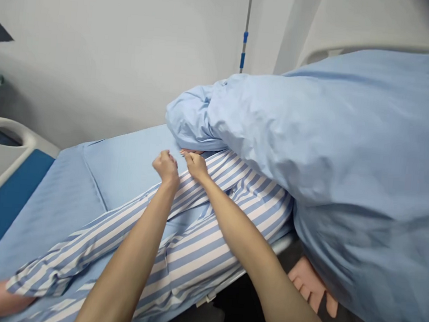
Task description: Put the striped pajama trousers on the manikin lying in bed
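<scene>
My left hand (166,166) is closed in a fist over the far leg of blue-and-white striped trousers (191,249), with nothing visible in it. Beside it, my right hand (196,166) is also closed, near the lower edge of a light blue quilt (270,121); whether its curled fingers hold anything is hidden. Just behind my right hand, part of a lying figure's hand (191,152) shows under the quilt. The trousers are on this figure's legs, stretched toward the lower left. The quilt covers the upper body.
The bed has a light blue sheet (127,168) and a pale end board (13,126) at left. Another hand of the lying figure (312,285) hangs past the near bed rail (226,285). A metal pole (249,13) with blue joints stands by the wall.
</scene>
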### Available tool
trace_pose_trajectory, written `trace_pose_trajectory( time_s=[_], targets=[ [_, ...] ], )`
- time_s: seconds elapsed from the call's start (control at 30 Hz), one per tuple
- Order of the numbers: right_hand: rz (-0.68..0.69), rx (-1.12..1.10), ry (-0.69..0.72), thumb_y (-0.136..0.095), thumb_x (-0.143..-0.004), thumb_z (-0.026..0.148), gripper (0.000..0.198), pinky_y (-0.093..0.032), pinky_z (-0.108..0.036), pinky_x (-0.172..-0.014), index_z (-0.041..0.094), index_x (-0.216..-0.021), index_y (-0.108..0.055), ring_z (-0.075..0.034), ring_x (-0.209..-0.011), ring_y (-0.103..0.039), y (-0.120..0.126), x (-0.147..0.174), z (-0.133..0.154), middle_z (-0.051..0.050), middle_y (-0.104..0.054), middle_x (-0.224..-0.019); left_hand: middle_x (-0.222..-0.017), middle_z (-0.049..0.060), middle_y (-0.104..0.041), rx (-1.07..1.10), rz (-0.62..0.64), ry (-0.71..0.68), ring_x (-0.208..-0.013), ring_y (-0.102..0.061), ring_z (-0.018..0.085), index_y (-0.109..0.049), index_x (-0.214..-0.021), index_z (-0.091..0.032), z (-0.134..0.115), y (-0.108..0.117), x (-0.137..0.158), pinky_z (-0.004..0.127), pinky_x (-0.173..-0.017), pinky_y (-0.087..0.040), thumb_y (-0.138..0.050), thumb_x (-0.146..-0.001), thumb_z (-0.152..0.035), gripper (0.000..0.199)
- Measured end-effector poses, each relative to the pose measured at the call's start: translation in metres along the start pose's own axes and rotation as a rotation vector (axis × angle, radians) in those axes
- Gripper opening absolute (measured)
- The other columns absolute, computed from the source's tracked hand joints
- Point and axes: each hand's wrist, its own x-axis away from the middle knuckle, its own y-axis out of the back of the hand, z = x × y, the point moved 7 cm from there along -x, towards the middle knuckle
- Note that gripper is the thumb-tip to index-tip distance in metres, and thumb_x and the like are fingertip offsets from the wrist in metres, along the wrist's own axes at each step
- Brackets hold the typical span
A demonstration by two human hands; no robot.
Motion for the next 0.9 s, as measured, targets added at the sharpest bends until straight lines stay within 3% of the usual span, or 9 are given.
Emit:
trace_pose_trajectory(
  time_s=[0.17, 0.27, 0.4, 0.53, 0.73, 0.9],
  targets=[
    [-0.001, -0.074, 0.016, -0.024, -0.084, 0.040, 0.044, -0.032, -0.021, -0.062, 0.015, -0.069, -0.057, -0.012, -0.067, -0.051, -0.002, 0.001, -0.004, -0.004, -0.058, -0.068, -0.040, -0.005, -0.029, -0.369, 0.128, -0.205, -0.044, -0.030, 0.006, -0.032, -0.041, -0.017, 0.016, -0.015, 0.011, 0.020, -0.046, -0.026, -0.036, -0.069, -0.026, 0.030],
    [0.016, -0.048, 0.007, -0.025, -0.084, 0.039, 0.042, -0.033, -0.021, -0.066, 0.015, -0.071, -0.057, -0.012, -0.071, -0.052, -0.006, 0.005, -0.003, -0.004, -0.060, -0.072, -0.044, -0.003, -0.038, -0.481, 0.159, -0.232, -0.048, -0.033, 0.007, -0.040, -0.044, -0.016, 0.025, -0.014, 0.016, 0.021, -0.050, -0.026, -0.033, -0.073, -0.028, 0.032],
    [0.033, 0.083, -0.032, -0.026, -0.084, 0.038, 0.042, -0.034, -0.022, -0.064, 0.013, -0.069, -0.057, -0.013, -0.069, -0.052, -0.002, 0.006, 0.003, -0.005, -0.060, -0.069, -0.050, -0.001, -0.045, -0.522, 0.196, -0.232, -0.053, -0.036, 0.009, -0.045, -0.049, -0.016, 0.025, -0.014, 0.016, 0.021, -0.053, -0.027, -0.031, -0.075, -0.029, 0.033],
    [0.036, 0.160, 0.089, -0.024, -0.084, 0.037, 0.044, -0.033, -0.022, -0.063, 0.011, -0.069, -0.056, -0.012, -0.067, -0.051, 0.016, -0.014, 0.012, -0.004, -0.058, -0.065, -0.048, -0.002, -0.040, -0.544, 0.187, -0.225, -0.052, -0.034, 0.008, -0.039, -0.046, -0.016, 0.025, -0.012, 0.015, 0.021, -0.053, -0.026, -0.032, -0.076, -0.026, 0.032],
    [-0.201, 0.367, -0.037, -0.017, -0.086, 0.036, 0.047, -0.029, -0.025, -0.060, 0.012, -0.071, -0.054, -0.015, -0.065, -0.049, 0.043, -0.021, -0.023, -0.010, -0.058, -0.068, -0.048, -0.002, -0.033, -0.520, 0.211, -0.231, -0.051, -0.031, 0.008, -0.033, -0.046, -0.017, 0.028, -0.012, 0.017, 0.022, -0.053, -0.023, -0.032, -0.077, -0.026, 0.032],
    [-0.199, 0.486, -0.079, -0.018, -0.086, 0.036, 0.046, -0.026, -0.026, -0.059, 0.013, -0.072, -0.055, -0.017, -0.065, -0.050, 0.036, -0.008, -0.033, -0.012, -0.059, -0.072, -0.048, -0.004, -0.027, -0.468, 0.306, -0.177, -0.050, -0.028, 0.007, -0.030, -0.047, -0.017, 0.026, -0.010, 0.019, 0.021, -0.050, -0.021, -0.033, -0.074, -0.029, 0.029]
  ],
)
